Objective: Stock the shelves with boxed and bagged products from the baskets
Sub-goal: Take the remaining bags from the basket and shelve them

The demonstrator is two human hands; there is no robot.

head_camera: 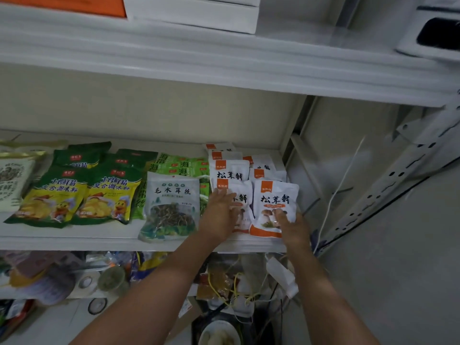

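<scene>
- On the white pouch [275, 205] at the right front corner of the shelf [74, 241] you read "松茸鲜". A second white pouch [230, 171] behind it shows the same.
- On the clear-window bag [171, 202] at the front edge you read "毛木耳丝".
- On the green-and-yellow bags [59, 195] towards the left end you read "土鸡鲜精" over "复合调味料".
- On the light green bags [179, 165] further back you can make out only "海".

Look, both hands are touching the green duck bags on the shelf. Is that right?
Not quite. The head view shows the left hand and right hand touching the white mushroom bags on the shelf; the green duck bags lie further left, untouched.
</scene>
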